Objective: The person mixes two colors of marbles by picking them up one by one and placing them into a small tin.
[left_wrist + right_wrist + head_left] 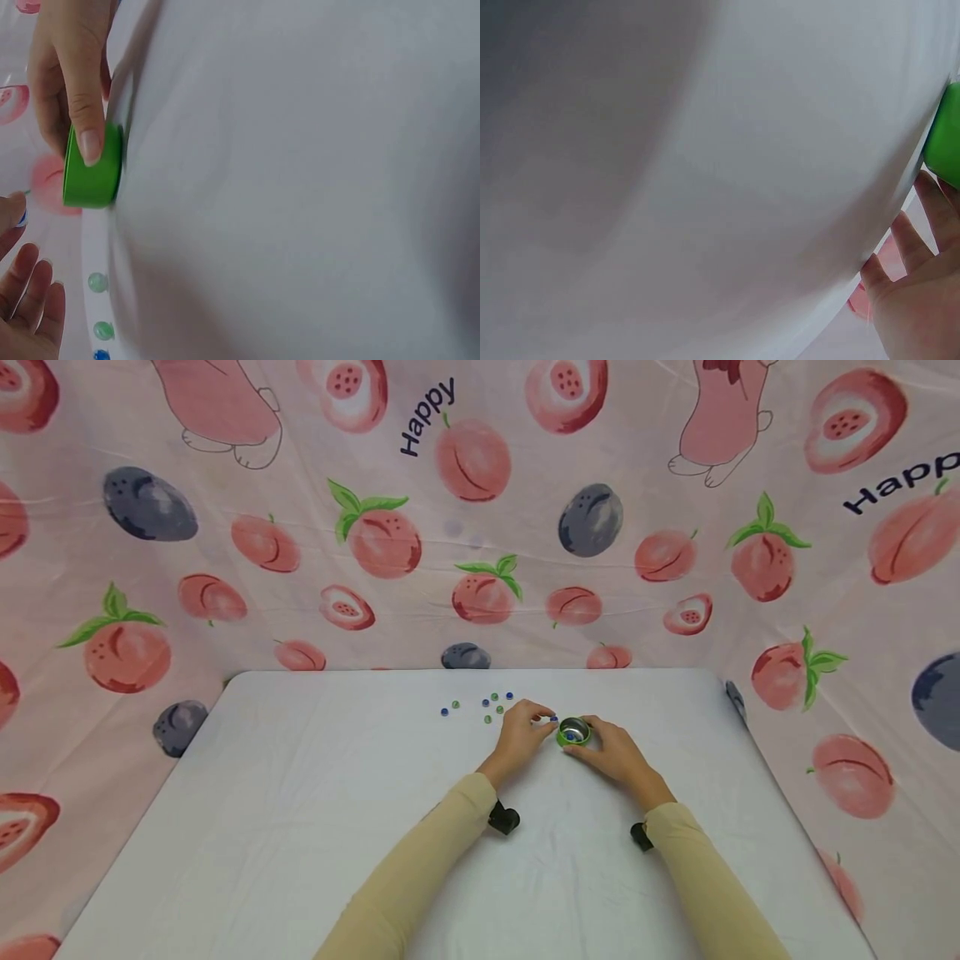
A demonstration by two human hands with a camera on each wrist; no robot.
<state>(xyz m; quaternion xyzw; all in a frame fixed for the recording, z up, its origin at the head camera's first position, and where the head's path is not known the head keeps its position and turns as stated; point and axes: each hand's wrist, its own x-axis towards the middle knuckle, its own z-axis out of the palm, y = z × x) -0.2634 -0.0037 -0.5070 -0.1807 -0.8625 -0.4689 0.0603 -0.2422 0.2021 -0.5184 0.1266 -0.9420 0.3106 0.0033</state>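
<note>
My left hand (517,732) pinches a blue marble (553,719) between thumb and forefinger, just left of a small round bowl (574,725). The bowl is green outside and metallic inside, with something blue lying in it. My right hand (621,753) grips the bowl from the right, thumb on the near side. In the left wrist view the held marble (22,218) shows only partly, and the right thumb presses on the green wall (94,184). The right wrist view catches just a part of the bowl (943,139) and the right fingers (934,202).
Several loose marbles, green (487,719) and blue (444,712), lie on the white table (300,793) left of the bowl, towards the back. A fruit-printed cloth (405,635) hangs behind and beside the table.
</note>
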